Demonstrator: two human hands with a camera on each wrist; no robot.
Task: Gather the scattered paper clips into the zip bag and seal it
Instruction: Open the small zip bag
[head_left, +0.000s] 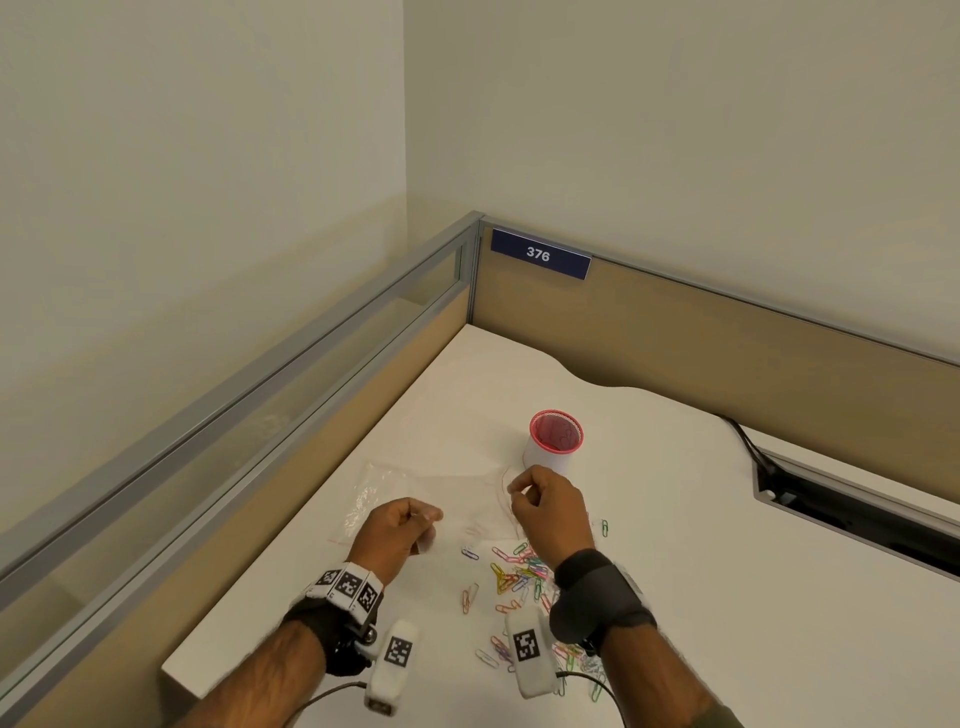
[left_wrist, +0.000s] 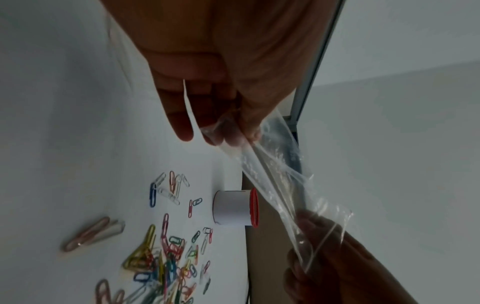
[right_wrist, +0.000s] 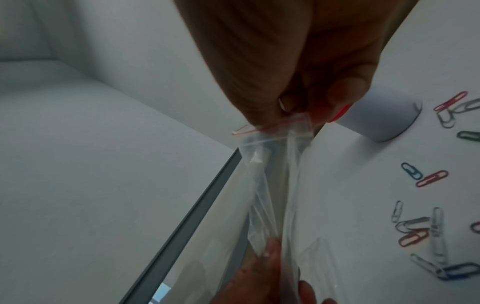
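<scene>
Both hands pinch the bag (head_left: 415, 493), held above the tabletop (head_left: 675, 519): left hand (head_left: 397, 535) one end, right hand (head_left: 545, 512) the red-striped end. Clips (head_left: 519, 571) lie scattered below, near the cup (head_left: 553, 441).

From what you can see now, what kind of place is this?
Most likely an office cubicle. A white desk sits in a corner of low tan partition panels with grey metal frames, one carrying a blue number plate reading 376, and the desk has a cable slot.
</scene>
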